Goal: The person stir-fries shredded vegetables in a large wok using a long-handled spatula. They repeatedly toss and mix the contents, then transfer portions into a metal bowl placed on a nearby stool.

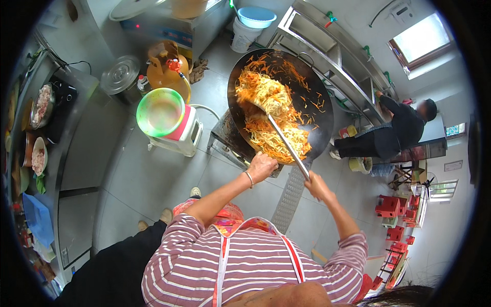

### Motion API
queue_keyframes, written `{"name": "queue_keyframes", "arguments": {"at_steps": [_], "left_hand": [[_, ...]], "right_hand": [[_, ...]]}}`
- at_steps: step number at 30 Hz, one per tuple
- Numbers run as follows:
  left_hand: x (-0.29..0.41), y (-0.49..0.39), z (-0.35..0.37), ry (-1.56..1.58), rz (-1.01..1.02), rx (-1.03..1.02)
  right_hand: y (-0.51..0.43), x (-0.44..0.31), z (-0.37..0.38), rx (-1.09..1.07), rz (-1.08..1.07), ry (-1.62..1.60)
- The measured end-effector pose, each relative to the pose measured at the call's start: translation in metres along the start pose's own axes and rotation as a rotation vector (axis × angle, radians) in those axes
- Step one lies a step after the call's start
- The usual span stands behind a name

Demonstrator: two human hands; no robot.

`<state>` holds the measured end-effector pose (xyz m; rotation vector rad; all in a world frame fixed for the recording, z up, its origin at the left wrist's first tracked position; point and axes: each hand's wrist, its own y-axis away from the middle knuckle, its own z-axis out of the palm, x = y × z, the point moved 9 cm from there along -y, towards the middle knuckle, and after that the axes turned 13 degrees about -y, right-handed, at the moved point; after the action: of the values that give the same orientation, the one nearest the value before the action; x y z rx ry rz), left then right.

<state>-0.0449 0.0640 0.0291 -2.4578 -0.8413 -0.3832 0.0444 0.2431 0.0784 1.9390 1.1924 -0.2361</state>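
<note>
My left hand (262, 167) is closed on the near edge of a large black wok (320, 115), where its handle would sit; the fingers hide the exact grip. In my right hand (321, 187) is the end of a long-handled metal wok spatula (288, 146). Its head is sunk in a heap of shredded food (268, 92), pale yellow strands mixed with orange shreds that look like carrot. More shreds cling to the far and right walls of the wok. Under the wok's left side stands a dark metal stove stand (230, 134).
A green-rimmed basin (161, 112) rests on a stool (193, 132) left of the stove, near an orange gas cylinder (165, 73). A steel sink unit (326, 57) runs along the right, where another person (399, 126) stands. Someone's dark-clothed leg (126, 257) is close on my left.
</note>
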Motion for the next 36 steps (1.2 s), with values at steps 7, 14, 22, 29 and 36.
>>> {"name": "queue_keyframes", "arguments": {"at_steps": [7, 14, 22, 29, 36], "left_hand": [[-0.002, 0.0, -0.001, -0.011, -0.005, -0.015], [-0.004, 0.001, 0.006, -0.009, -0.03, -0.023], [-0.003, 0.002, 0.012, -0.018, -0.034, -0.049], [-0.003, 0.004, 0.014, -0.002, -0.047, -0.052], [-0.005, 0.003, 0.007, 0.024, -0.02, 0.015]], "right_hand": [[0.104, 0.026, -0.018, 0.143, 0.179, -0.317], [0.102, -0.003, 0.008, -0.002, -0.035, -0.954], [-0.017, -0.007, 0.061, -0.011, 0.161, -1.01], [-0.152, -0.022, -0.008, 0.111, 0.089, -0.976], [-0.085, 0.037, -0.016, 0.302, -0.004, -0.244]]}}
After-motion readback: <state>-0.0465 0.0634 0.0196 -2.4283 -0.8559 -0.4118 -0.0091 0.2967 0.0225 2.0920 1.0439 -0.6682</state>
